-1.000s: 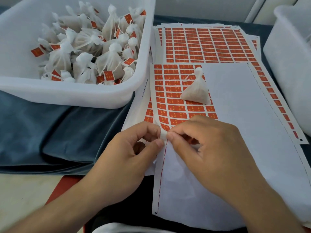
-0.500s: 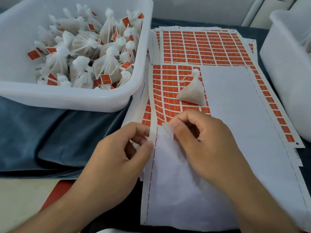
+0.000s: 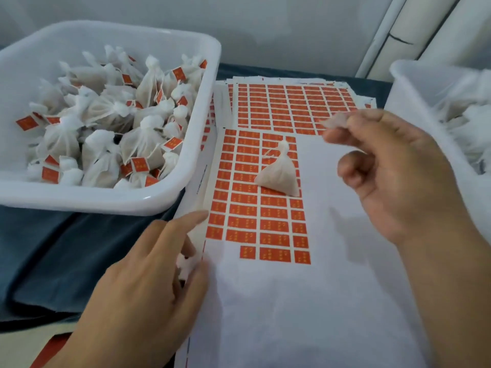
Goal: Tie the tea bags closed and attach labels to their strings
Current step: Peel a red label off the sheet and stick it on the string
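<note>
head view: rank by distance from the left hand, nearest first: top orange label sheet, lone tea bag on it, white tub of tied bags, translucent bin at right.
From the left hand:
1. Top sheet of orange rectangular labels, touching its fingers, just right.
2. White plastic tub of tied tea bags, ahead and left.
3. Lone white pyramid tea bag, ahead and right, on the sheet.
4. Translucent plastic bin, far right.

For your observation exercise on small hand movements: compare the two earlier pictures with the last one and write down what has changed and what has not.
The right hand has lifted away up and to the right, pinching a small pale scrap. The left hand has let go its pinch and now lies with fingers spread on the edge of the label sheet. The tea bag on the sheet and the tub of finished bags stayed put.
</note>
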The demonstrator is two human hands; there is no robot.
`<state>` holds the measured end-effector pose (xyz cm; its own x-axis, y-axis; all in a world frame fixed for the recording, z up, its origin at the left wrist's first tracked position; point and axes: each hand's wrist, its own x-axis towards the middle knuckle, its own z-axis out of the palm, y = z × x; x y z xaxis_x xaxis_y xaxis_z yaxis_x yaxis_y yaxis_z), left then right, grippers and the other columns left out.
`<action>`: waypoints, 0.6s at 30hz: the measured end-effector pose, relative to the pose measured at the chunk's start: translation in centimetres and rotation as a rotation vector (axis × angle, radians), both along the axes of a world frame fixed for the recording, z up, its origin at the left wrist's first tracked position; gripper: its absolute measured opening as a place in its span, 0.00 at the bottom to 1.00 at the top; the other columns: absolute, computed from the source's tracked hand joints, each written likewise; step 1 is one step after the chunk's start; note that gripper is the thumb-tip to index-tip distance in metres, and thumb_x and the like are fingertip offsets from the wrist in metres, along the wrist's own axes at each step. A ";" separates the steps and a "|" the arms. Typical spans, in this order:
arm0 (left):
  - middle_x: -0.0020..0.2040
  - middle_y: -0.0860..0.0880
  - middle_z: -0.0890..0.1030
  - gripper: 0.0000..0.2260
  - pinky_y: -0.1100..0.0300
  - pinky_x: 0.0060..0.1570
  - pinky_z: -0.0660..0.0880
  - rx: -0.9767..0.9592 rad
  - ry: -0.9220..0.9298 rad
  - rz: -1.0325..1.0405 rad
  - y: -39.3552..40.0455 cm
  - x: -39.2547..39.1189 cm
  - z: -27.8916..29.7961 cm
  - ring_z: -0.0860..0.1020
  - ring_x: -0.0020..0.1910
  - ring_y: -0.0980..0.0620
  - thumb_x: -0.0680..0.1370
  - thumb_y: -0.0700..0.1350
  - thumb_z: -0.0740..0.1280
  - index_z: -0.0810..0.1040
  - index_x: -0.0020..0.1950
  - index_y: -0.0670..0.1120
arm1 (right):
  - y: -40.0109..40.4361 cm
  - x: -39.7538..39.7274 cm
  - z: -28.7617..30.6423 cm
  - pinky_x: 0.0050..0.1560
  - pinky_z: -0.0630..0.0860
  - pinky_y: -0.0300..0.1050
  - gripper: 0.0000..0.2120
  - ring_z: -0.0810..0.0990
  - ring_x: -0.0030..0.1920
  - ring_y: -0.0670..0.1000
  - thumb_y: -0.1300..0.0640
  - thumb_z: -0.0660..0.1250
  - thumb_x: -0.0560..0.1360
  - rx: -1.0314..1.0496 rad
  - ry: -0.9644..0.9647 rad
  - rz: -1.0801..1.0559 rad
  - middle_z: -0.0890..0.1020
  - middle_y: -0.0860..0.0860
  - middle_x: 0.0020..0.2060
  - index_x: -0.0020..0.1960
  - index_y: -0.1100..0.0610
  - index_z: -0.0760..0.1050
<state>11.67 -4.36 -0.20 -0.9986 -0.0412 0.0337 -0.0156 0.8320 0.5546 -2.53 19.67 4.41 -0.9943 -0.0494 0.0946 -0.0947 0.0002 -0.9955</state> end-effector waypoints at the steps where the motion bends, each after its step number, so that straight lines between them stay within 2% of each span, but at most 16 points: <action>1: 0.51 0.70 0.71 0.22 0.71 0.22 0.69 0.001 0.018 -0.042 0.5 -0.4 0.4 0.78 0.38 0.67 0.75 0.61 0.60 0.65 0.69 0.67 | 0.1 -1.0 0.3 0.31 0.76 0.36 0.08 0.82 0.34 0.47 0.48 0.68 0.78 -0.025 0.008 -0.016 0.88 0.50 0.47 0.47 0.47 0.85; 3: 0.54 0.72 0.71 0.22 0.73 0.25 0.71 0.045 0.040 -0.094 1.7 -1.8 1.3 0.77 0.45 0.70 0.74 0.67 0.56 0.63 0.68 0.70 | -0.1 -2.8 0.7 0.31 0.75 0.36 0.09 0.82 0.33 0.47 0.48 0.67 0.78 -0.064 0.003 -0.029 0.88 0.51 0.47 0.44 0.48 0.85; 5: 0.58 0.74 0.69 0.21 0.72 0.34 0.75 0.133 0.037 -0.073 3.1 -4.3 1.9 0.76 0.53 0.70 0.74 0.71 0.52 0.59 0.67 0.75 | -0.6 -4.4 0.4 0.31 0.76 0.37 0.11 0.83 0.34 0.47 0.47 0.66 0.77 -0.046 -0.003 -0.067 0.88 0.49 0.46 0.42 0.47 0.84; 7: 0.56 0.71 0.73 0.21 0.70 0.36 0.78 0.196 0.013 -0.032 4.2 -7.6 2.2 0.79 0.49 0.66 0.75 0.72 0.51 0.56 0.68 0.76 | -1.1 -5.7 -0.4 0.35 0.78 0.37 0.12 0.86 0.38 0.49 0.45 0.63 0.79 0.006 0.013 -0.146 0.87 0.46 0.45 0.44 0.46 0.83; 9: 0.54 0.69 0.76 0.22 0.72 0.35 0.74 0.179 -0.017 -0.012 5.2 -11.3 2.2 0.78 0.43 0.66 0.77 0.72 0.50 0.53 0.71 0.76 | -1.3 -6.4 -1.7 0.39 0.79 0.38 0.12 0.86 0.42 0.49 0.44 0.62 0.79 0.045 0.037 -0.214 0.87 0.43 0.45 0.45 0.45 0.82; 11: 0.62 0.65 0.77 0.23 0.67 0.40 0.75 0.135 -0.060 -0.007 6.0 -14.3 1.8 0.78 0.47 0.65 0.79 0.70 0.47 0.50 0.74 0.73 | -1.4 -6.5 -2.8 0.39 0.79 0.36 0.12 0.86 0.43 0.47 0.43 0.61 0.80 0.071 0.063 -0.258 0.86 0.42 0.44 0.46 0.45 0.81; 13: 0.70 0.60 0.75 0.22 0.59 0.48 0.77 0.097 -0.125 -0.005 6.3 -16.8 1.1 0.78 0.55 0.61 0.82 0.68 0.46 0.57 0.76 0.68 | -1.3 -6.4 -3.7 0.37 0.79 0.33 0.11 0.86 0.43 0.45 0.42 0.61 0.80 0.075 0.079 -0.273 0.86 0.40 0.43 0.46 0.43 0.80; 14: 0.68 0.60 0.77 0.22 0.63 0.46 0.73 0.106 -0.152 0.003 6.4 -17.8 0.8 0.76 0.52 0.63 0.83 0.67 0.46 0.65 0.74 0.66 | -1.2 -6.4 -4.0 0.37 0.79 0.32 0.11 0.86 0.43 0.45 0.41 0.61 0.80 0.071 0.085 -0.275 0.86 0.40 0.44 0.47 0.42 0.80; 16: 0.54 0.64 0.80 0.24 0.68 0.38 0.66 0.203 -0.185 0.034 6.4 -19.1 0.5 0.74 0.43 0.65 0.83 0.67 0.46 0.79 0.62 0.61 | -0.9 -6.5 -4.4 0.36 0.79 0.32 0.10 0.86 0.42 0.45 0.41 0.62 0.80 0.078 0.103 -0.270 0.86 0.39 0.44 0.47 0.41 0.80; 18: 0.46 0.64 0.81 0.26 0.67 0.36 0.66 0.325 -0.181 0.054 6.4 -19.6 0.2 0.77 0.43 0.61 0.83 0.67 0.49 0.84 0.51 0.58 | -0.6 -6.8 -4.7 0.36 0.79 0.32 0.09 0.86 0.42 0.45 0.40 0.62 0.80 0.097 0.113 -0.260 0.86 0.39 0.44 0.47 0.41 0.79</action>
<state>-7.91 2.03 0.03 -0.9833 -0.0740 -0.1665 -0.1768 0.6086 0.7735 -9.30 19.07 -0.29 -0.9581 0.1915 0.2128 -0.1895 0.1332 -0.9728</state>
